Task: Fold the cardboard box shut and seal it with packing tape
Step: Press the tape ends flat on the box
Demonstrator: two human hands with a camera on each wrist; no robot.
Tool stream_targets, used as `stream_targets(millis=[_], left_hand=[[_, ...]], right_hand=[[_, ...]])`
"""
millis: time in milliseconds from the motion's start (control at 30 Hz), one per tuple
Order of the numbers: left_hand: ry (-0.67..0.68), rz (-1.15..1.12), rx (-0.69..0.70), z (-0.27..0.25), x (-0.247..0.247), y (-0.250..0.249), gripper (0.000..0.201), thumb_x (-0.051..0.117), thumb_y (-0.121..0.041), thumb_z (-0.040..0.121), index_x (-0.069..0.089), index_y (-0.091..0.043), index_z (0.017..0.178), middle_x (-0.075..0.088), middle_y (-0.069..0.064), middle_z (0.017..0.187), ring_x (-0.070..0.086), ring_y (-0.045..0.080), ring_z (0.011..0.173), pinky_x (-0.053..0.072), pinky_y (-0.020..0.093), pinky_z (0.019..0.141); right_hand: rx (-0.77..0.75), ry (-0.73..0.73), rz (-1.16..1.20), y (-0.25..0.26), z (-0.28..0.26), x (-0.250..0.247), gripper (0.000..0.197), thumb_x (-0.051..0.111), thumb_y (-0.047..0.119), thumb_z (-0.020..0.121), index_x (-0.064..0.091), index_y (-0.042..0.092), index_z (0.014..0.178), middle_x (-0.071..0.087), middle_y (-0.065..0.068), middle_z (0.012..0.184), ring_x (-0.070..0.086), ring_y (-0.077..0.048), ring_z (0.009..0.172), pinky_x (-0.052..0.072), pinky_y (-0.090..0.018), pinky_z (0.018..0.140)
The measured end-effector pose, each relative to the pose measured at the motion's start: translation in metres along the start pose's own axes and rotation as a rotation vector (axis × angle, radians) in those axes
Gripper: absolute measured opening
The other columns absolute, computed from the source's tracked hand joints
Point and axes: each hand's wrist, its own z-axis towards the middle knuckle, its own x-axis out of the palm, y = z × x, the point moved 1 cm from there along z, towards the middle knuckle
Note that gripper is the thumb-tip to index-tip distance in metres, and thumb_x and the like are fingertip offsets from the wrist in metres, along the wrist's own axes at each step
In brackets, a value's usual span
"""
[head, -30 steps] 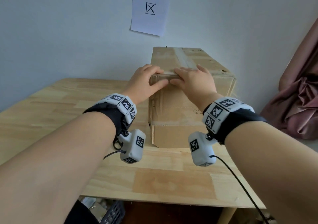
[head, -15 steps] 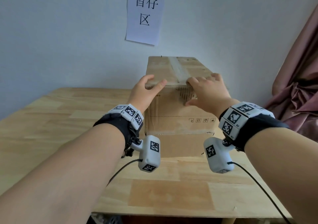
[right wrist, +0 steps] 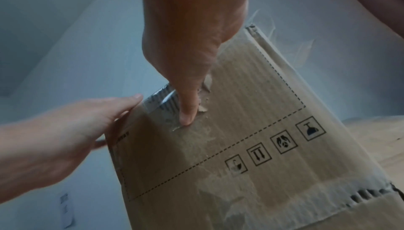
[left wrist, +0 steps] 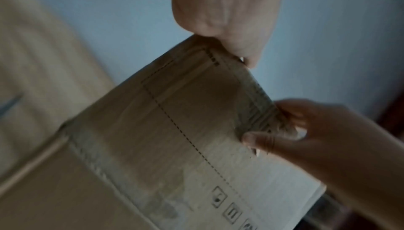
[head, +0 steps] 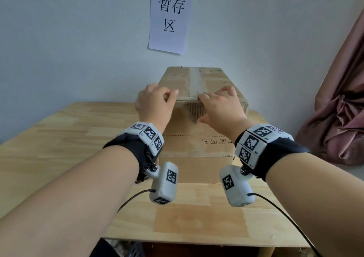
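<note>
- The cardboard box (head: 199, 150), corrugated and brown, sat on my wooden counter (head: 59, 138), long axis running away from me toward the wall.
- A glossy packing tape (head: 195, 83) strip ran along its closed top and over the near edge.
- My left hand (head: 153, 101) curled loosely at the near top-left corner, fingertips touching the edge.
- My right hand (head: 220, 106) spread flat, thumb pressing the tape end down the front face.

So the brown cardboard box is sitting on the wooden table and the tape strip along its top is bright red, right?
Not quite. The brown cardboard box does sit on the wooden table, but the tape strip along its top is clear, not red, as the head view shows.
</note>
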Motion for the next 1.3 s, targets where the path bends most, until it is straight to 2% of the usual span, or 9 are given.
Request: stream_targets(millis=[100,167,267,433,667,833,1000,1100,1300], left_hand=[[0.12,0.169,0.303,0.011,0.002,-0.021,0.039,0.043,-0.046,0.096,0.071,-0.019,0.095,0.058,0.001,0.127,0.049,0.025,0.119,0.034,0.039,0.101],[0.27,0.105,0.425,0.017,0.009,-0.029,0.038,0.043,-0.043,0.097,0.072,-0.018,0.099,0.066,0.003,0.104,0.058,0.024,0.1,0.043,0.034,0.081],[0.222,0.185,0.487,0.019,0.017,-0.024,0.041,0.042,-0.048,0.095,0.072,-0.021,0.1,0.065,0.0,0.098,0.055,0.022,0.092,0.036,0.03,0.072],[0.152,0.333,0.537,0.012,0.024,-0.019,0.055,0.036,-0.064,0.086,0.066,-0.021,0.103,0.064,-0.003,0.104,0.054,0.022,0.097,0.035,0.032,0.079],[0.253,0.399,0.551,0.016,0.022,-0.023,0.054,0.043,-0.064,0.086,0.059,-0.021,0.115,0.059,-0.002,0.115,0.051,0.023,0.108,0.036,0.037,0.092],[0.303,0.229,0.501,0.019,0.028,-0.043,0.053,0.036,-0.062,0.09,0.059,-0.015,0.097,0.058,-0.001,0.095,0.054,0.023,0.091,0.04,0.034,0.074],[0.207,0.386,0.56,0.013,0.041,-0.046,0.054,0.029,-0.061,0.092,0.061,-0.019,0.108,0.063,0.0,0.108,0.054,0.024,0.103,0.037,0.036,0.085],[0.176,0.492,0.634,0.009,0.044,-0.04,0.059,0.028,-0.062,0.09,0.058,-0.016,0.112,0.062,0.004,0.112,0.055,0.026,0.104,0.038,0.037,0.087],[0.252,0.559,0.622,0.01,0.044,-0.046,0.064,0.039,-0.07,0.084,0.052,-0.017,0.118,0.057,0.003,0.119,0.051,0.025,0.109,0.036,0.038,0.092]], right_hand=[[0.01,-0.017,0.065,-0.007,-0.005,-0.002,0.058,0.057,0.057,0.085,0.046,0.024,0.132,0.063,0.006,0.123,0.055,-0.02,0.117,0.017,-0.043,0.109],[0.036,-0.037,0.083,-0.014,-0.009,-0.002,0.066,0.056,0.059,0.085,0.038,0.025,0.138,0.062,0.005,0.124,0.055,-0.021,0.117,0.015,-0.045,0.109],[0.089,-0.051,0.08,-0.021,-0.014,0.0,0.067,0.054,0.062,0.083,0.041,0.024,0.137,0.06,0.003,0.126,0.053,-0.023,0.118,0.012,-0.047,0.108],[0.106,-0.055,0.1,-0.033,-0.018,0.005,0.055,0.056,0.06,0.083,0.054,0.025,0.126,0.06,0.005,0.124,0.053,-0.02,0.116,0.008,-0.045,0.108],[0.153,-0.134,0.234,-0.038,-0.022,0.01,0.068,0.061,0.064,0.078,0.05,0.025,0.133,0.058,0.005,0.129,0.05,-0.019,0.123,0.004,-0.049,0.112],[0.236,-0.157,0.316,-0.045,-0.027,0.017,0.077,0.063,0.064,0.075,0.04,0.027,0.14,0.049,0.005,0.139,0.036,-0.019,0.135,-0.002,-0.052,0.113],[0.305,-0.074,0.336,-0.056,-0.034,0.027,0.084,0.064,0.064,0.075,0.031,0.031,0.145,0.037,0.002,0.148,0.03,-0.022,0.139,-0.003,-0.056,0.113],[0.342,-0.07,0.393,-0.067,-0.036,0.026,0.084,0.066,0.061,0.075,0.031,0.03,0.145,0.037,0.001,0.147,0.038,-0.023,0.133,0.001,-0.053,0.114],[0.361,-0.117,0.638,-0.065,-0.049,0.031,0.078,0.073,0.042,0.078,0.035,0.025,0.144,0.045,0.0,0.139,0.052,-0.019,0.117,0.028,-0.04,0.104]])
